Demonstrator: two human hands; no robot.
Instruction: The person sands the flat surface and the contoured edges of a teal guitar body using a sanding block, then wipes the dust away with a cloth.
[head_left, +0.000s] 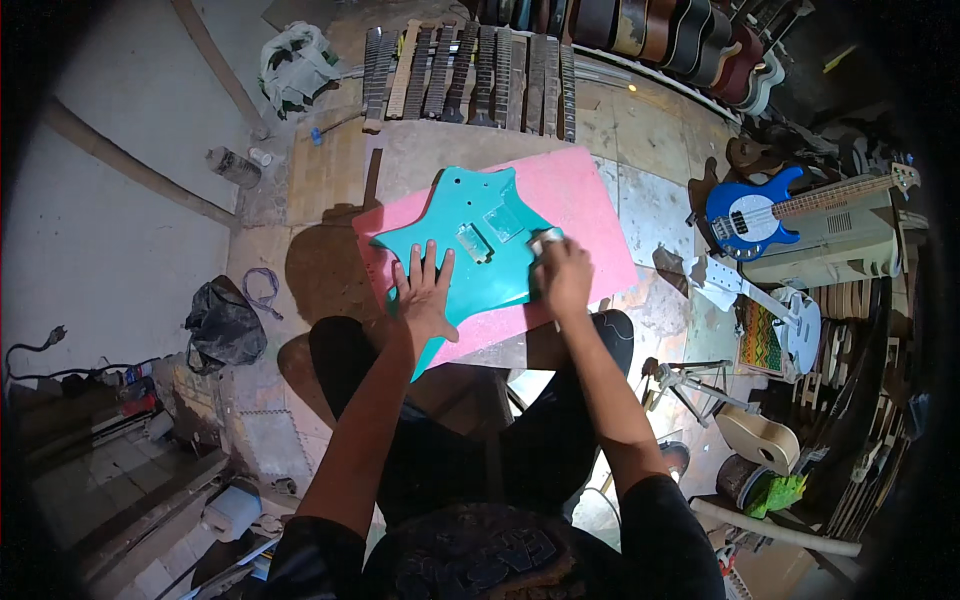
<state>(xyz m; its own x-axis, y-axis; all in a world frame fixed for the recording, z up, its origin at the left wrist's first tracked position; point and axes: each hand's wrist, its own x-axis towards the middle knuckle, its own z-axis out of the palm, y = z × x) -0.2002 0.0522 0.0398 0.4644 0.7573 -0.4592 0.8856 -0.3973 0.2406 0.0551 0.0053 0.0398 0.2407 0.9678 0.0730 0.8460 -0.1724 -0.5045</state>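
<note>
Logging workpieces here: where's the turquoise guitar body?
In the head view, the turquoise guitar body lies centrally on the pink sheet, the left hand on its lower left.

Far middle: a row of guitar necks (470, 75), side by side
Far right: a line of guitar bodies (665, 30) in brown, dark and red tones
Right: a blue bass guitar (762, 200); nearer, a pale guitar (797, 335) beside a patterned cloth (760, 345)
Near right: an unpainted acoustic guitar body (757, 437)
Left: a black bag (227, 325), a purple cord (262, 290) coiled just beside it
Far left: a white bag (300, 62); nearer, a bottle (234, 167) lying tilted
</note>
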